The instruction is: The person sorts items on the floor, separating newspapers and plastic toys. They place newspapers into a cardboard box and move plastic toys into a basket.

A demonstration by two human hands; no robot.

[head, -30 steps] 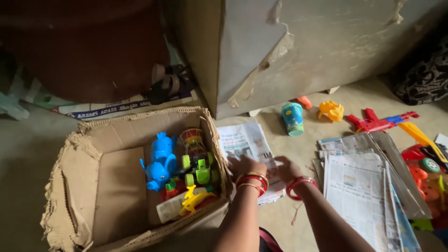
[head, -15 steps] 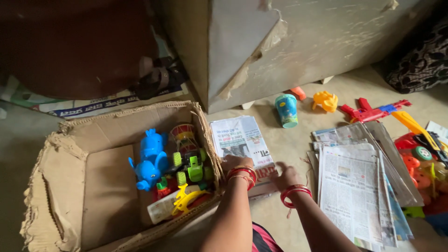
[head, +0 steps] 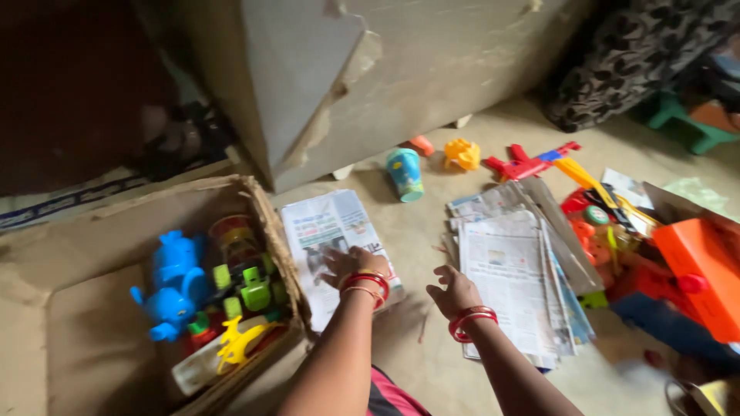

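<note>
My left hand (head: 344,264) rests flat, fingers spread, on a folded newspaper (head: 327,231) lying on the floor beside a torn cardboard box (head: 92,246). My right hand (head: 452,290) hovers open just above the floor, between that newspaper and a stack of newspapers (head: 512,277) to the right; it holds nothing. Both wrists wear red bangles. Inside the box lie a blue elephant toy (head: 173,281), a green toy vehicle (head: 250,286) and a yellow toy (head: 235,339).
A grey cabinet (head: 401,69) stands behind. On the floor past the papers are a blue-green cup (head: 405,174), a yellow toy (head: 462,153) and a red toy gun (head: 532,163). More toys (head: 609,231) and an orange box (head: 705,273) sit at right.
The camera view has swung to the right and down. My right hand has lifted off the folded newspaper and moved right, toward the stack. My left hand stays on the newspaper.
</note>
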